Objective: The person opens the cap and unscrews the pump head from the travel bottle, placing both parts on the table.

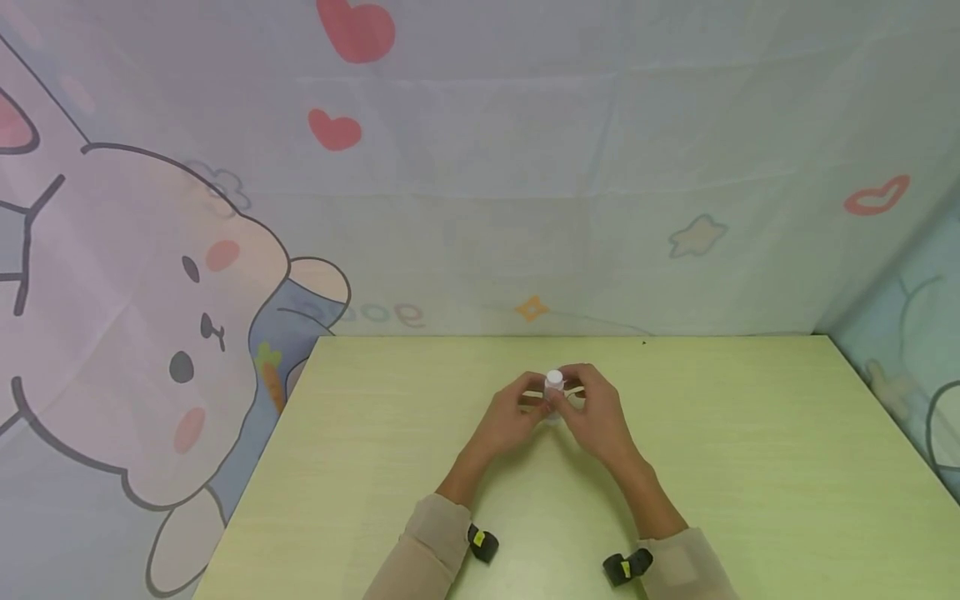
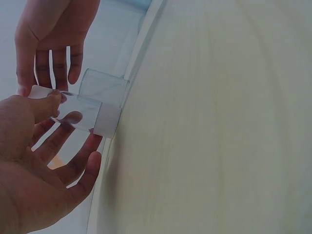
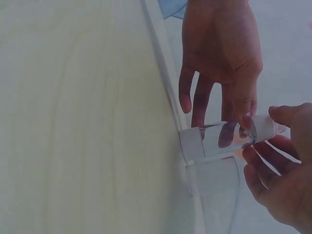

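Observation:
A small clear bottle with a white band at its base and a white cap stands upright between my hands, its base at the table in the wrist views. My left hand holds the clear body between thumb and fingers, the thumb close under the cap. The right hand pinches the white cap, thumb on one side and fingers on the other, plain in the right wrist view. Beside the bottle is a clear cylinder, mostly hidden by the right hand in the head view.
The pale yellow-green table extends around both arms, its far edge a little beyond the hands. A printed cloth with hearts and a large rabbit hangs behind it. Dark camera mounts sit at the cuffs.

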`<state>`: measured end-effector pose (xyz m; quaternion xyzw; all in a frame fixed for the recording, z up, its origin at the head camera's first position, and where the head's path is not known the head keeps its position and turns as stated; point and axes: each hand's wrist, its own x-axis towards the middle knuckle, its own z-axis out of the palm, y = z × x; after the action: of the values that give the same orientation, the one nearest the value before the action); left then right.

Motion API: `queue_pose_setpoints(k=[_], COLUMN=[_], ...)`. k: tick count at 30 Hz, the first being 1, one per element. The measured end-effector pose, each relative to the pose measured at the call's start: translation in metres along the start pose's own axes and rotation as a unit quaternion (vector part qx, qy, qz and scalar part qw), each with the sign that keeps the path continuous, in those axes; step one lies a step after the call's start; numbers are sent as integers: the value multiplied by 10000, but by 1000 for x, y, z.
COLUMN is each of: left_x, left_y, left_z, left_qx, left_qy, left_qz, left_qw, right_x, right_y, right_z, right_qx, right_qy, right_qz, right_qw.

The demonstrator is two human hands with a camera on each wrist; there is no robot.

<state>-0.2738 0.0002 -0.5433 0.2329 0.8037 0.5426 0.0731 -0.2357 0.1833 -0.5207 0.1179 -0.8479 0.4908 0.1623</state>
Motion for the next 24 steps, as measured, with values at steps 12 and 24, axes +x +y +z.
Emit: queue_pose_setpoints(k=[12,24], left_x=[1,3], left_y=[0,-2], left_z=[0,0], left_qx=[22,64], left_qy=[-18,3], left_qz=[14,-16], left_qw=[10000,10000], right_x=[1,1], right_y=[-2,0], right_z=[2,2], right_qx=[0,-53], right_qy=[112,109], right_qz=[-46,-245], right_qw=[9999,9996])
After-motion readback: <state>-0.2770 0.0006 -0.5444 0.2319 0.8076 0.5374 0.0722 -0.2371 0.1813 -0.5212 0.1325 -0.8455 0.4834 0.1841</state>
